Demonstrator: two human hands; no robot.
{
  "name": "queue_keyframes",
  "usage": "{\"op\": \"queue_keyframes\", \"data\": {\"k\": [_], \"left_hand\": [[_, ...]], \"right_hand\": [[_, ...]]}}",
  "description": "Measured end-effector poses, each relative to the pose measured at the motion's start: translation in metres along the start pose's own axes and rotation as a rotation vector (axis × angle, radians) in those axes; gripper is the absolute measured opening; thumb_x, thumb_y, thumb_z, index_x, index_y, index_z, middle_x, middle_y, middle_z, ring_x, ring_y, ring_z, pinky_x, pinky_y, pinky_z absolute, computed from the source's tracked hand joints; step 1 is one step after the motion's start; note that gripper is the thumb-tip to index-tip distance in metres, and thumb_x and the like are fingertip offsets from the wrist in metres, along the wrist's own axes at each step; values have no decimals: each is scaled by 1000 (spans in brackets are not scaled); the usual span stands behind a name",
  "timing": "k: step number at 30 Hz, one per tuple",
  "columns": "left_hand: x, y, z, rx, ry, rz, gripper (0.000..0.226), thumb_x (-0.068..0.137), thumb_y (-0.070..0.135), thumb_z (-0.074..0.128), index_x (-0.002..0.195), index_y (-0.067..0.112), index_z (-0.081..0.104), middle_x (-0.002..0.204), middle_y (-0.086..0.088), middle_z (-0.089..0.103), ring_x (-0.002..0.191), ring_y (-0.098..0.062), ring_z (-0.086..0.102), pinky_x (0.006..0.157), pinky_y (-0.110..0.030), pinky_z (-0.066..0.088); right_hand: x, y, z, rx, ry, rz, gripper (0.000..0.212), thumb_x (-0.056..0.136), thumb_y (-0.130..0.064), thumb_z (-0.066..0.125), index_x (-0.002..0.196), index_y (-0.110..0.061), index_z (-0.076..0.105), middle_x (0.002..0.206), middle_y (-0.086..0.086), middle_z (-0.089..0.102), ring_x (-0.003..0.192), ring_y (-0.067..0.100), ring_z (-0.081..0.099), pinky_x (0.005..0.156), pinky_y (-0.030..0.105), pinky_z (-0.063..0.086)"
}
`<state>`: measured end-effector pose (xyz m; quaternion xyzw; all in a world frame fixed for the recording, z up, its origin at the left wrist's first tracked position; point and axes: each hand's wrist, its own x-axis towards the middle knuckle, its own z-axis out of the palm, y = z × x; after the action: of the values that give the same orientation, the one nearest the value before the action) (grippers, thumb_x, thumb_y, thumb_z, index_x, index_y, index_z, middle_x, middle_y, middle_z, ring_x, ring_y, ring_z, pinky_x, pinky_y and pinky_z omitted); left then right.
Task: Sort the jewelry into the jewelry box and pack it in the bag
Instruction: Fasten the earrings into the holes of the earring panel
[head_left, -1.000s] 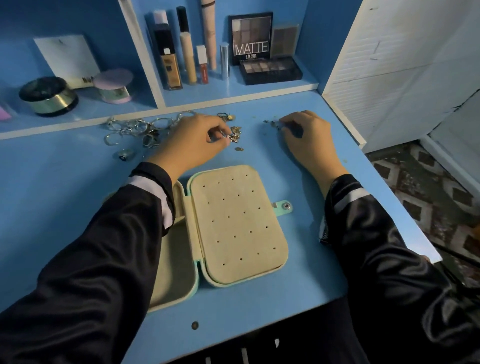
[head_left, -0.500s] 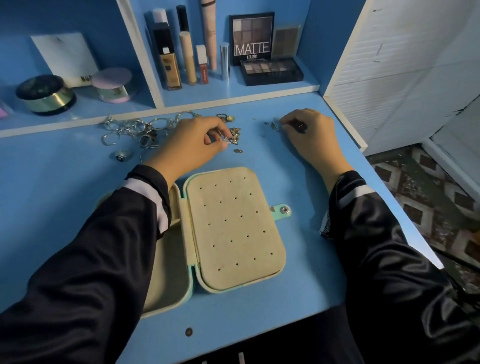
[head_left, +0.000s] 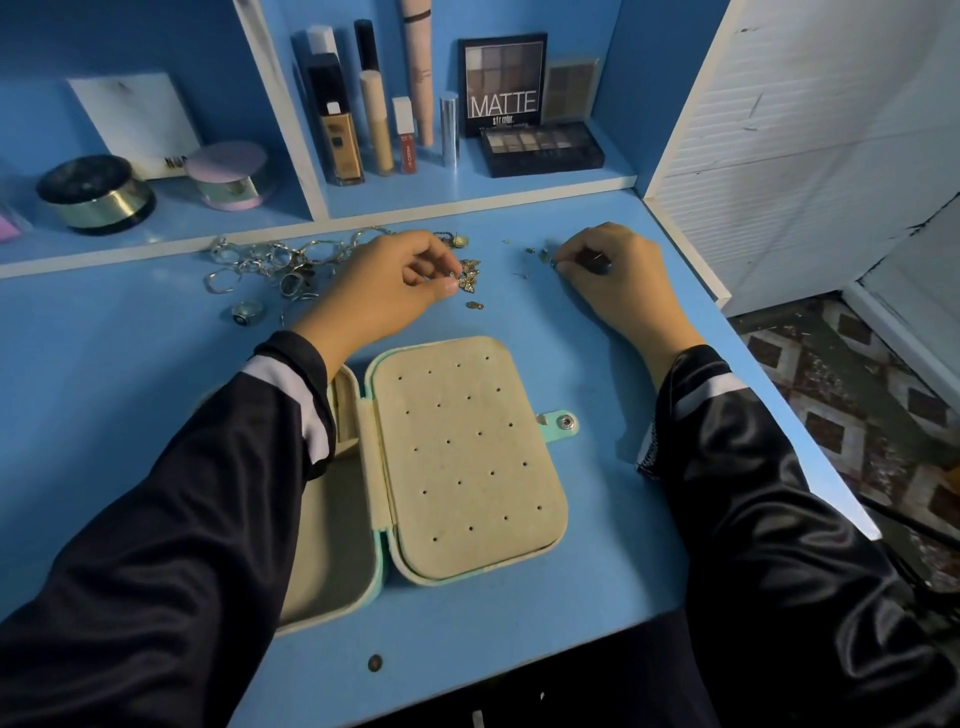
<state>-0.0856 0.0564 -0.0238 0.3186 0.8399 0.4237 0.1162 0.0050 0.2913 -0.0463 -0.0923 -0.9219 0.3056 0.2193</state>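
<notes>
Here the left hand pinches, thumb against forefinger, at a cluster of small gold butterfly-shaped trinkets on the far side of the blue desk. The right hand lies curled over tiny loose studs further right, and I cannot tell whether it grips one. The open mint-green jewelry box with beige felt lining lies near, its holed panel bare; pieces this tiny could slip from a fingertip pinch, snag their neighbours, or roll off the desk's right edge.
</notes>
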Motion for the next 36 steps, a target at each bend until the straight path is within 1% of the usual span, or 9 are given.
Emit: {"op": "queue_keyframes", "data": {"k": [2,7,11,14,18,22,27,30,36], "left_hand": [[1,0,0,-53,-3,-7,21,89,13,70,86,33,64,93,1,70,80,-11,60,78,-25,50],[1,3,0,-75,-20,-26,18,89,13,71,90,30,65,83,9,66,77,-7,59,76,-19,49],[1,3,0,-64,-23,-21,16,88,14,71,89,29,66,87,5,68,76,-5,59,74,-15,49],[1,2,0,-67,-25,-8,18,88,13,72,85,30,65,86,7,68,71,4,57,72,-11,48],[0,2,-2,-75,-28,6,15,88,13,72,86,26,67,86,11,69,71,6,58,75,-13,50],[-3,6,-2,-103,-30,-7,8,88,13,71,90,20,68,87,6,70,71,6,60,75,-13,50],[-7,10,-4,-144,2,0,10,89,10,70,92,18,67,85,5,68,68,7,58,75,-12,48],[-11,9,-5,-138,12,3,11,90,10,69,99,15,68,89,3,68,70,8,58,79,-14,50],[-20,12,-8,-121,34,34,11,90,11,69,92,22,68,84,10,67,72,5,59,79,-18,51]], "right_hand": [[1,-1,1,1,0,-4,9,85,-8,68,92,-11,74,91,-1,61,79,11,53,72,2,36],[1,-1,4,1,-2,-15,10,85,-7,68,92,-10,74,93,2,61,80,12,53,74,9,40],[2,-2,6,-4,-3,-24,8,85,-5,66,90,-8,72,91,2,59,79,12,50,71,2,35],[1,-2,6,-15,-12,-22,7,86,-4,65,90,-6,71,91,2,57,79,13,49,70,1,34],[0,-3,6,-19,-30,-8,6,88,-1,62,90,-3,67,92,4,55,79,15,47,69,0,32],[-2,-7,3,16,-33,17,9,89,3,57,89,-2,64,89,0,53,75,-1,45,69,1,32],[-7,-13,1,89,-35,58,13,92,0,55,86,-12,58,91,1,55,79,12,47,69,3,34],[-12,-18,0,128,-33,71,11,94,-3,55,87,-12,58,93,1,57,78,4,48,70,4,35],[-33,-34,0,197,-33,42,10,93,-3,55,88,-10,60,91,-3,61,78,2,50,71,7,38]]}}
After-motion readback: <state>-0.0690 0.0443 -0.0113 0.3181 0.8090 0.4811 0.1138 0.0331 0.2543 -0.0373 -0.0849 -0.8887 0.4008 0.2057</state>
